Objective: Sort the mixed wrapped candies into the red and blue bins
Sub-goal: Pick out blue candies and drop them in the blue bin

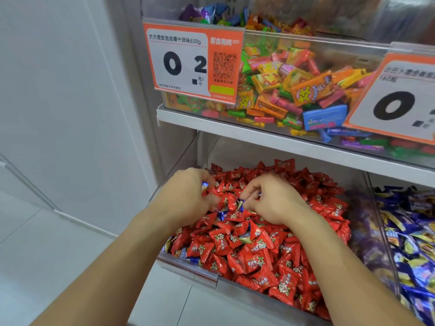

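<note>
Two hands work in the head view, both sunk into the red bin [188, 267], a clear-walled tray heaped with red candies [266, 252]. The left hand [186, 198] sits at the bin's far left side, fingers curled, with a blue wrapper [204, 184] showing at its fingertips. The right hand [270, 201] lies near the bin's middle, fingers bent down into the heap and pinching a blue candy [241, 204]. Another stray blue candy [222, 215] rests on the red heap between the two hands. To the right of the red bin stands the blue bin [386, 243], full of blue candies [414, 243]. Above the red bin hangs an orange price tag [188, 62].
</note>
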{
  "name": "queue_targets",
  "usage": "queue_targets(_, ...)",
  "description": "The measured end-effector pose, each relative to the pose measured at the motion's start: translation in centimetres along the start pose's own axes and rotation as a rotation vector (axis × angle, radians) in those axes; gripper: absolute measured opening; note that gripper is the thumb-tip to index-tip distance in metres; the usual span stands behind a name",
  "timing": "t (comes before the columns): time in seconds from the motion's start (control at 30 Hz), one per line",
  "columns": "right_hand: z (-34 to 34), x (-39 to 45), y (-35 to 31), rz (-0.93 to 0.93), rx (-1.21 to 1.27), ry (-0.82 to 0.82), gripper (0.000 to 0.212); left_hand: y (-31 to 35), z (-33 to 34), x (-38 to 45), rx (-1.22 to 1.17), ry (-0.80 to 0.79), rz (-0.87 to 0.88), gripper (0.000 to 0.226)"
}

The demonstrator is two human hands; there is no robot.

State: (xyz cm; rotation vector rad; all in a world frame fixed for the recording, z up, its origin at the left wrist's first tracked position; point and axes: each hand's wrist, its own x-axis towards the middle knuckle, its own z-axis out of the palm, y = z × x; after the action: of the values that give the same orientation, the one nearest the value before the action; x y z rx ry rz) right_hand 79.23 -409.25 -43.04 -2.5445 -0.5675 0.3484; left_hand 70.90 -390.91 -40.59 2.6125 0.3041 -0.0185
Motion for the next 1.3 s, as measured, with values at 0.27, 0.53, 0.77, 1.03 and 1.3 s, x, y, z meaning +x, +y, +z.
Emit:
queue_targets(0.27, -3.0, -3.7, -0.7, -0.078, 0.563, 0.134, 0.011, 1.7, 0.8, -0.4, -0.517, -0.187, 0.113, 0.043)
queue_targets(0.53, -2.7, -5.3, -0.6, -0.081, 0.481, 0.185, 0.013, 2.0, 1.2, -0.8, -0.826, -0.287, 0.136, 0.025)
queue_targets(0.77, -3.0, -5.7, -0.5, -0.114, 0.131, 0.111, 0.005, 0.8, -0.2, -1.2, -0.324, -0.054, 0.056, 0.045)
queue_targets(1.03, -0.4, -4.9, -2.4, -0.228, 0.115, -0.031, 0.007, 0.6, -2.1, -1.8, -0.163, -0.109, -0.047, 0.029)
queue_targets(1.3, 2.1, -1.8, -4.6, -0.243, -0.134, -0.187, 0.067, 0.7, -3.6, -4.1, -0.113, 0.188, 0.022, 0.023)
